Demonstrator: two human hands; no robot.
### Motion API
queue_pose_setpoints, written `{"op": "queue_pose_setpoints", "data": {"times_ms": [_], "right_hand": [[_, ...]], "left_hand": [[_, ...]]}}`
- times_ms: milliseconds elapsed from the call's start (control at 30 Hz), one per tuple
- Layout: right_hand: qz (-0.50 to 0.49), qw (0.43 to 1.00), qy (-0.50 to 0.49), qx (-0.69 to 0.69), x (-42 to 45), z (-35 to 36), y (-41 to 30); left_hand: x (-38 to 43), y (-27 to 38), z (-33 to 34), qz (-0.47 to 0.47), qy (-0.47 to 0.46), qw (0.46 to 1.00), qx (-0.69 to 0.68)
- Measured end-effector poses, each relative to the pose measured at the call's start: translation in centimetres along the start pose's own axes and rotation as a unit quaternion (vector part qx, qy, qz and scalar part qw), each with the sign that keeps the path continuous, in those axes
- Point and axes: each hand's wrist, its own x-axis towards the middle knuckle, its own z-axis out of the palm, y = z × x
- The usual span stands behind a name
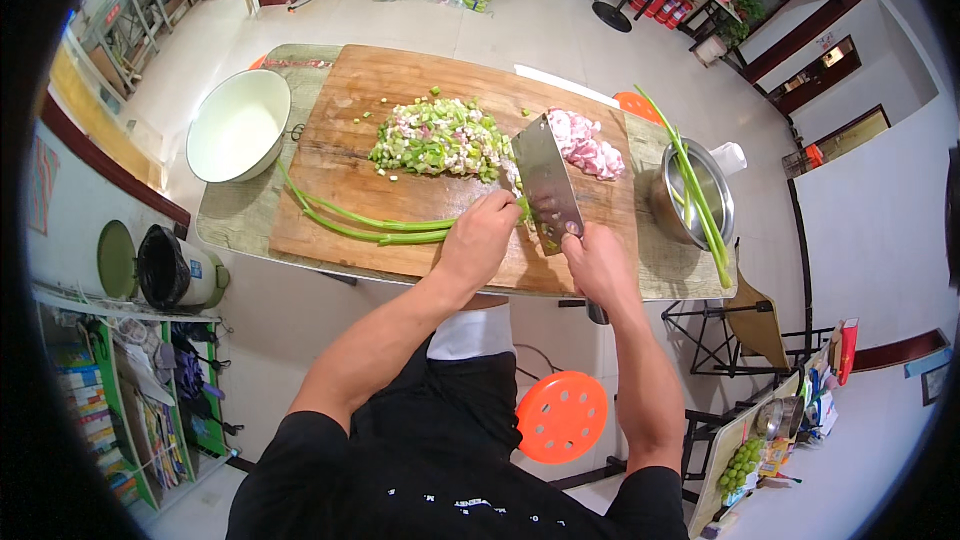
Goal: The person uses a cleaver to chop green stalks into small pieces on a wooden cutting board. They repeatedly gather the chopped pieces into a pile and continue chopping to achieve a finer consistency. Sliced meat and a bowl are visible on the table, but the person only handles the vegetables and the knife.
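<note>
My left hand (484, 236) grips a few long green stalks (375, 231), which trail left across the wooden cutting board (337, 112). In my right hand (600, 258) is a broad cleaver (547, 180), its blade standing on edge just right of the stalks' cut end. Behind the left hand spreads a heap of chopped green and whitish pieces (442, 136). Slices of pale pink raw meat (586, 144) lie right of the blade, toward the board's far right. Small chopped bits cling to the cleaver's face.
At the table's left end stands a white bowl (240, 127). A steel pot (660, 202) on the right has long green stalks (697, 195) resting across it. An orange stool (562, 418) is below the table's near edge. A lidded bin (180, 270) stands at left.
</note>
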Motion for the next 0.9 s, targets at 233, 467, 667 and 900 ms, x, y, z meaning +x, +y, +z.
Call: {"op": "queue_pose_setpoints", "data": {"times_ms": [233,467,667,900], "right_hand": [[0.045,0.996,-0.056,-0.050,-1.7,-0.8,-1.4],[-0.056,0.995,0.011,-0.083,1.7,2.4,1.1],[0.046,0.998,-0.044,-0.012,-0.4,-1.2,-1.4],[0.009,0.995,-0.042,-0.087,-2.4,-1.2,0.1]], "left_hand": [[-0.1,-0.4,0.6,0.003,0.007,1.000,0.003],[-0.1,-0.1,0.3,0.021,0.011,0.999,0.041],[-0.8,-0.4,-0.2,0.037,0.046,0.997,0.051],[-0.4,0.2,-0.6,-0.001,0.002,0.999,0.037]]}}
